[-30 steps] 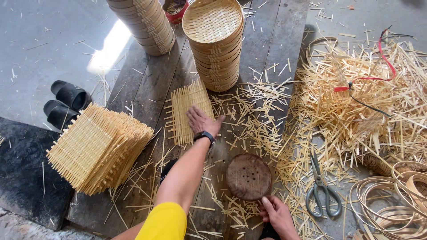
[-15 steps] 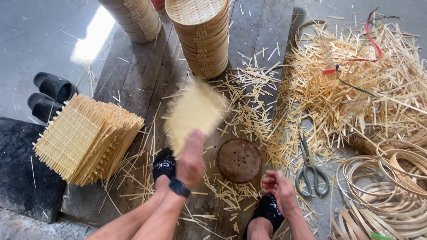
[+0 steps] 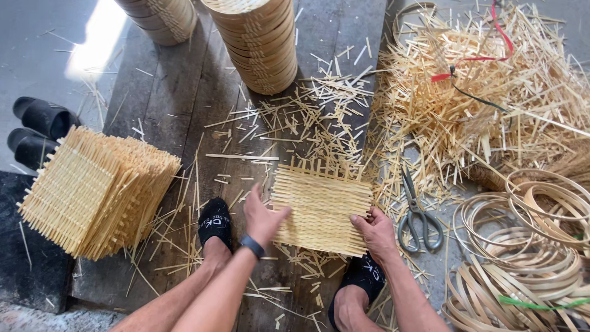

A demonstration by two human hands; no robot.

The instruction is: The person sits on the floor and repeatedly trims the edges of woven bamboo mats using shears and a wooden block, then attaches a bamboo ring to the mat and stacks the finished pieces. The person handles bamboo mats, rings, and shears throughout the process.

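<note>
A square woven bamboo mat [image 3: 322, 206] lies flat in front of me, over the spot where a round wooden block stood. My left hand [image 3: 263, 216] presses on the mat's left edge, fingers spread over the weave. My right hand [image 3: 373, 232] grips its lower right corner. Both feet in black socks, the left foot [image 3: 215, 224] and the right foot [image 3: 362, 276], rest on the dark wooden planks beside the mat. A dark band sits on my left wrist.
A stack of woven mats [image 3: 92, 190] leans at the left. Stacked round bamboo baskets [image 3: 258, 43] stand ahead, another stack [image 3: 161, 19] beside them. Grey scissors [image 3: 416, 212] lie right of the mat. Bamboo hoops [image 3: 528, 246] and a heap of bamboo strips [image 3: 485, 92] fill the right. Black slippers [image 3: 40, 129] sit at far left.
My left hand picked a mat off the planks ahead, swung it back and laid it over the round block. My right hand moved up onto the mat's corner.
</note>
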